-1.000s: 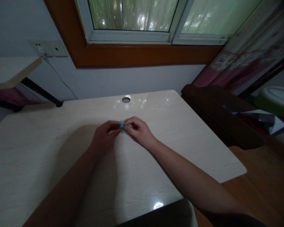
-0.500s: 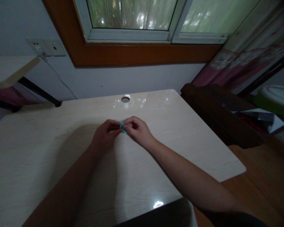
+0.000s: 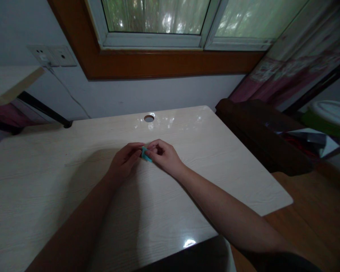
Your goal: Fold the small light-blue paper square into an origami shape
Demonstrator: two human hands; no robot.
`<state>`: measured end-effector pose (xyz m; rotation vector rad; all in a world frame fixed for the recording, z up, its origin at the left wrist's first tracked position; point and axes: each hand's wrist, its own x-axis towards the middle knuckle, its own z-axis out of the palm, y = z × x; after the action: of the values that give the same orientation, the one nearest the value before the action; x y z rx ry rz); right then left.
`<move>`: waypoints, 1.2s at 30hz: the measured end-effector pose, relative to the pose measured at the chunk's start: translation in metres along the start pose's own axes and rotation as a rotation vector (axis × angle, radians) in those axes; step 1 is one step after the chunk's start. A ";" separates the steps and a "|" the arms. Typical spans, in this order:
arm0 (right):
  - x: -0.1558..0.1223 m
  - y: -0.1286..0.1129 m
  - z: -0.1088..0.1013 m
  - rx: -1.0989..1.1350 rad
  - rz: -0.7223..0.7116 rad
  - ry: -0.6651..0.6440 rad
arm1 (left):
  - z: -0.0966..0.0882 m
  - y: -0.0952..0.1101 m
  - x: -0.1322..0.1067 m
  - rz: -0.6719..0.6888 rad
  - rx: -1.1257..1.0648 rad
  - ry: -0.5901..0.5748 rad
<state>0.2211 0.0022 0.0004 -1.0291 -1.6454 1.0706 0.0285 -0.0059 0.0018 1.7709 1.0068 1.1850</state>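
A small teal piece point(image 3: 146, 155), thin and folded-looking like paper, is held between both hands just over the desk. My left hand point(image 3: 126, 158) pinches its left side with thumb and forefinger. From the other side, my right hand point(image 3: 163, 154) grips it with thumb and fingertips, the remaining fingers curled. Fingers cover part of the piece, so its full shape is hidden. Beneath the hands is a pale wood-grain desk point(image 3: 102, 223).
A round cable hole point(image 3: 149, 118) pierces the desk near its back edge. At the left stands a raised shelf point(image 3: 14, 81) on black legs. Dark wooden furniture point(image 3: 260, 139) borders the right side. A dark object point(image 3: 192, 258) lies at the near edge.
My left thumb has drawn back from the teal piece's lower end, and more of the piece shows. My right hand keeps its grip almost unmoved.
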 end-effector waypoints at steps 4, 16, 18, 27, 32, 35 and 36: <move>0.001 0.001 0.000 0.019 0.013 -0.009 | 0.000 0.002 0.002 0.006 0.078 -0.032; 0.002 0.005 0.000 0.008 0.024 0.028 | 0.002 -0.005 0.002 -0.071 0.070 -0.022; 0.003 0.006 0.000 0.004 0.023 0.025 | 0.002 -0.004 0.002 -0.071 0.074 -0.012; 0.000 0.002 -0.001 -0.114 -0.112 -0.037 | 0.001 -0.003 0.002 -0.150 0.203 -0.047; 0.001 0.003 -0.001 -0.044 -0.088 -0.029 | 0.001 -0.006 0.003 -0.134 0.201 0.068; 0.002 0.007 0.001 0.043 -0.059 -0.030 | 0.000 -0.007 0.004 -0.133 0.183 0.123; 0.003 0.008 0.001 0.060 -0.056 -0.034 | 0.000 -0.007 0.004 -0.134 0.181 0.125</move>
<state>0.2206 0.0069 -0.0072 -0.9256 -1.6492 1.0992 0.0282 0.0004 -0.0029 1.7526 1.3216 1.1619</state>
